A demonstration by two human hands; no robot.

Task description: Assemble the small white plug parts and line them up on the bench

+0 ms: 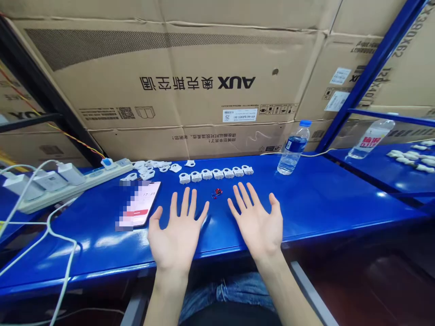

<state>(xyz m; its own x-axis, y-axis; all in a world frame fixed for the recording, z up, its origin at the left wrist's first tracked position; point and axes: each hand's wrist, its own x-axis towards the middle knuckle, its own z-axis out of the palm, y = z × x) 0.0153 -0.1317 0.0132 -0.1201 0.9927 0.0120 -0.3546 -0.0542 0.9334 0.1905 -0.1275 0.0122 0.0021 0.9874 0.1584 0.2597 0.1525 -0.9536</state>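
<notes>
My left hand (176, 235) is held palm up over the front of the blue table (322, 194), fingers spread, with nothing in it. Likewise my right hand (260, 222) is turned palm up with its fingers apart, and it holds nothing. Beyond my fingertips stands a row of several small white plug-like pieces (217, 174), each with a ring-shaped top. A small bundle of red and blue wired parts (216, 193) lies between my hands and that row. Farther left is a loose heap of flat white pieces (147, 170). A smartphone (144, 203) rests left of my left hand.
A blue-capped water bottle (294, 147) stands at the back right. Along the left runs a power strip (91, 179) with chargers and white cables (64, 240). Cardboard boxes (197, 54) wall off the back. Another bottle (370, 138) and white parts (413, 156) are on the right-hand table.
</notes>
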